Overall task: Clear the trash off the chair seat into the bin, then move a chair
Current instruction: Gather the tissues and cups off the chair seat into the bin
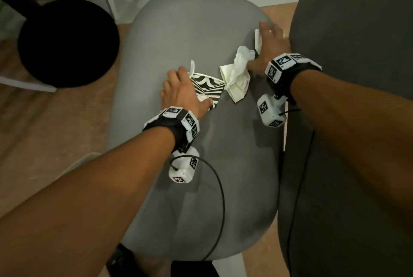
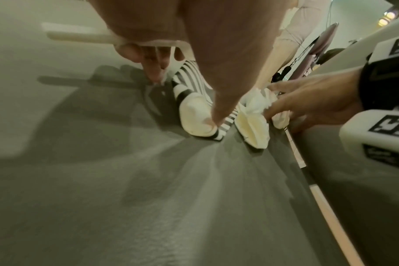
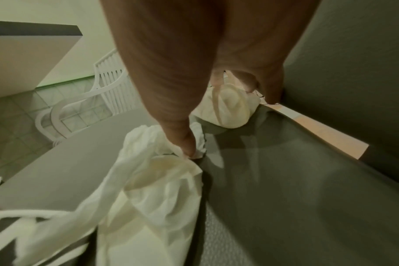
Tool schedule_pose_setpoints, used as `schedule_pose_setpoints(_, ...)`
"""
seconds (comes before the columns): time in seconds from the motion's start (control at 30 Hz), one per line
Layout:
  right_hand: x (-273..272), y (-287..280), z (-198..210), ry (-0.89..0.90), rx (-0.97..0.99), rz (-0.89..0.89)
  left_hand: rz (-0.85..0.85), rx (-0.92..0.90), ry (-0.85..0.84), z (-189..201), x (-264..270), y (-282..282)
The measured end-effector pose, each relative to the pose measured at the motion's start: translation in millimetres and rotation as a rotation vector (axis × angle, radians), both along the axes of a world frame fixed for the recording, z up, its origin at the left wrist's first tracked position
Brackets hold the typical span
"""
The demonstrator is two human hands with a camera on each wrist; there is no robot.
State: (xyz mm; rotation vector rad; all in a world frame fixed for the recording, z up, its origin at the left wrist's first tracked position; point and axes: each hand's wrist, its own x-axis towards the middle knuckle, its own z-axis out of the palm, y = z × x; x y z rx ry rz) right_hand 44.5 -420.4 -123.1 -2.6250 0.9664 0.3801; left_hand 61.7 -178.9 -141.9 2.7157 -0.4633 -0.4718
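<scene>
The grey chair seat (image 1: pixel 190 31) carries trash. My left hand (image 1: pixel 192 86) grips a flattened black-and-white paper cup (image 1: pixel 207 86) at mid-seat. Its thumb presses the cup's white base (image 2: pixel 194 115) and its fingers curl over a white plastic fork (image 2: pixel 75 36). To the right lies a crumpled white tissue (image 1: pixel 237 69). My right hand (image 1: pixel 260 42) has its thumb dug into that tissue (image 3: pixel 153 189). Its fingers curl over a second white paper wad (image 3: pixel 230 108) at the seat's right edge.
A round black bin (image 1: pixel 67 42) stands on the floor left of the seat. A dark grey chair (image 1: pixel 357 31) sits close against the seat's right side. A white slatted chair (image 3: pixel 103 86) stands beyond on the tiled floor.
</scene>
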Motion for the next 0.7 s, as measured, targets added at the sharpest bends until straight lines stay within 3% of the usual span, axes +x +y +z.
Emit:
schedule_pose_setpoints(0.17, 5.1, 0.4, 4.5, 0.026, -0.034, -0.012, 0.034, -0.114, 0.14, -1.2, 3.4, -2.8)
schedule_pose_setpoints(0.33, -6.0, 17.9, 23.6, -0.186, 0.128, -0.124, 0.165, -0.22, 0.24, -7.9, -2.9, 18.0)
schedule_pose_setpoints(0.4, -14.4, 48.3, 19.4, -0.068, 0.157, -0.034, 0.18, -0.253, 0.24, -10.3, -7.7, 25.5)
schedule_pose_setpoints(0.5, -33.5, 102.2, 1.5, 0.122, 0.022, 0.193, 0.196, -0.263, 0.239, -8.5, -14.9, 37.7)
schedule_pose_setpoints(0.6, -39.3, 132.5, -8.5, 0.038, -0.002, 0.138, 0.176, -0.221, 0.2, -4.1, -18.1, 61.6)
schedule_pose_setpoints(0.7, -42.0, 148.8, -5.0, 0.001, -0.037, 0.205, 0.159, -0.211, 0.164, 1.0, -22.1, 89.0)
